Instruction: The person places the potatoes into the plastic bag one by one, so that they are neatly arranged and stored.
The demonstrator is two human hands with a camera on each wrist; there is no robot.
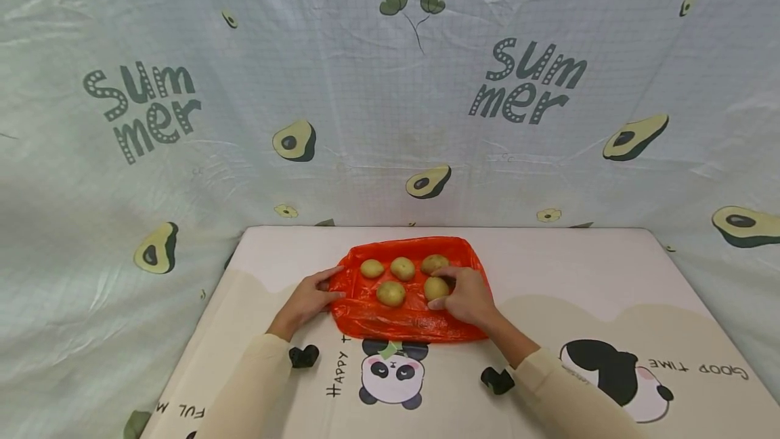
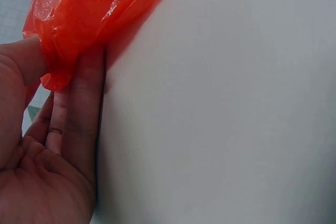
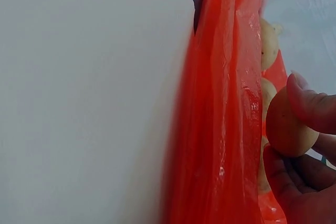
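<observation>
A red plastic bag [image 1: 390, 327] lies spread on the table like a shallow tray, with its edges raised. My left hand [image 1: 309, 300] is at its left end; in the left wrist view, thumb and fingers [image 2: 86, 108] pinch a fold of the red plastic. Over the right part of the bag, my right hand [image 1: 468, 295] holds a potato [image 1: 435, 288] between thumb and fingers, seen closely in the right wrist view as a rounded yellow-brown potato [image 3: 286, 124]. Other potatoes sit inside the bag: one at front [image 1: 391, 294], with a back row including a middle potato [image 1: 402, 268].
The white table [image 1: 548, 263] has printed pandas and lettering. Black pieces show near the left wrist [image 1: 304, 356] and the right wrist [image 1: 497, 381]. Behind the table hangs a pale sheet [image 1: 365, 87] with avocado prints.
</observation>
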